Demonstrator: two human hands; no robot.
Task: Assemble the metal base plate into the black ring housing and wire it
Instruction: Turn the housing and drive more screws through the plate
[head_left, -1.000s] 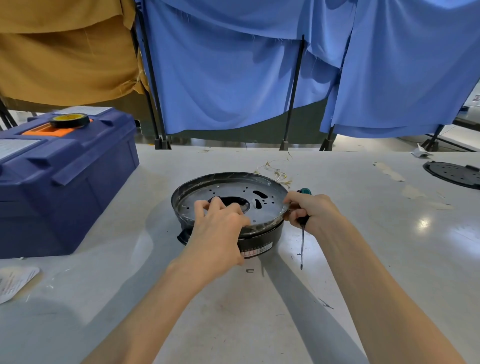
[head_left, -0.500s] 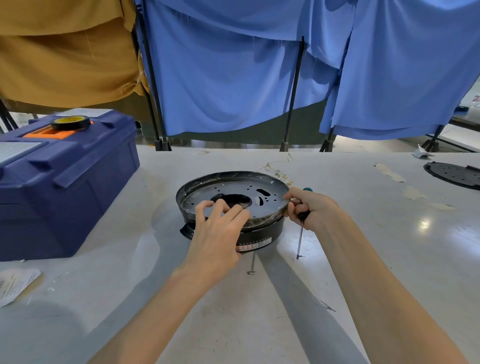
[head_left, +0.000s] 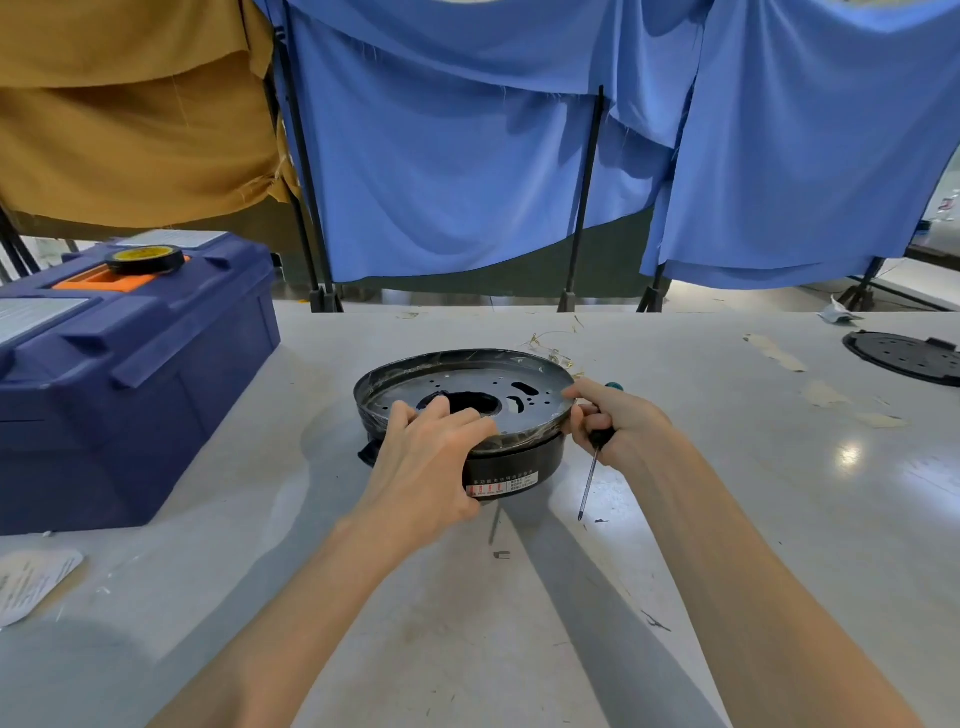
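1. At the middle of the desk (head_left: 753, 519): metal base plate (head_left: 524, 402) lying on top of the black ring housing (head_left: 519, 462).
2. Left hand (head_left: 426, 462) with a loose grip, fingers laid flat over the plate's near edge.
3. Right hand (head_left: 621, 423) with its grip wrapped round a screwdriver (head_left: 588, 480), tip pointing down, fingertips at the plate's right rim.
4. On the far left: blue toolbox (head_left: 130, 384) with a tape roll (head_left: 144, 259) on top.

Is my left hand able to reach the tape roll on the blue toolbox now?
Probably yes: the left hand only rests on the metal plate, with no tool in it, and the tape roll sits uncovered atop the toolbox.
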